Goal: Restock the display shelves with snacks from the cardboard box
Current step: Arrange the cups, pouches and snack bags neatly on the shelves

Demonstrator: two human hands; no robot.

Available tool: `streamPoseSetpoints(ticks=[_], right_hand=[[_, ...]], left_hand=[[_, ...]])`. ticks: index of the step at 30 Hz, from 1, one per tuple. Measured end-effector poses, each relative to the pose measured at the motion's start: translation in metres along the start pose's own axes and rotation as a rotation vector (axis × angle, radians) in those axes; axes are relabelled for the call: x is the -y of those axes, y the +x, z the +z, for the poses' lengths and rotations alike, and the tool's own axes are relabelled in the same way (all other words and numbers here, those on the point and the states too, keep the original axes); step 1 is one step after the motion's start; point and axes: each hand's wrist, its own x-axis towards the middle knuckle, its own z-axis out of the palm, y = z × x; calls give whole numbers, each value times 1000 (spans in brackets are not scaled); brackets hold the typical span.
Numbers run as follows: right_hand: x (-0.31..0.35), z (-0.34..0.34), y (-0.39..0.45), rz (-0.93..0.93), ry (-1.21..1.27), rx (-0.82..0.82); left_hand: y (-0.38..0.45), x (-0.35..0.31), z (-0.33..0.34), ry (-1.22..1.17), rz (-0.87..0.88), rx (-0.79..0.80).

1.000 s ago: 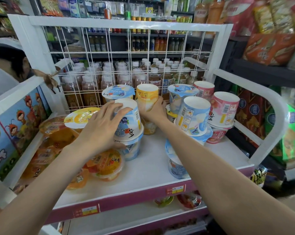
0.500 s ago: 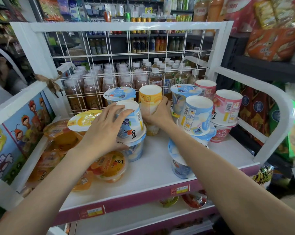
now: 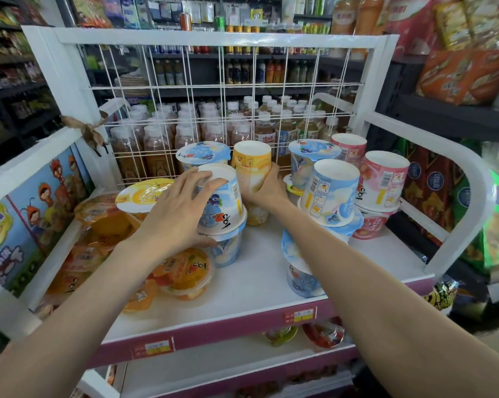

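My left hand (image 3: pixel 176 214), fingers (image 3: pixel 213 183) curled over the base & side of an inverted blue cup (image 3: pixel 223 203), holds it atop an upright blue cup (image 3: pixel 228 248) on the white shelf (image 3: pixel 251 285); my right hand (image 3: pixel 267 188) wraps an inverted yellow cup (image 3: pixel 251 165) stacked on another yellow cup (image 3: pixel 256 215), near the wire grid (image 3: pixel 236 90) at the back. L of both: orange jelly tubs (image 3: pixel 185 271); R: stacked blue cups (image 3: pixel 328 193) & pink cups (image 3: pixel 383 179)
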Motion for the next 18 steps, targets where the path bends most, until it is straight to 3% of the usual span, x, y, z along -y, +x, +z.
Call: streamPoseSetpoints(ticks=[11,18], right_hand=[[3,2,-1,26,-23,-54],[19,-18,-9,-92,-109,-130]], left_hand=[[0,0,1,12,-2,-12],[1,4,6,26,26,-61]])
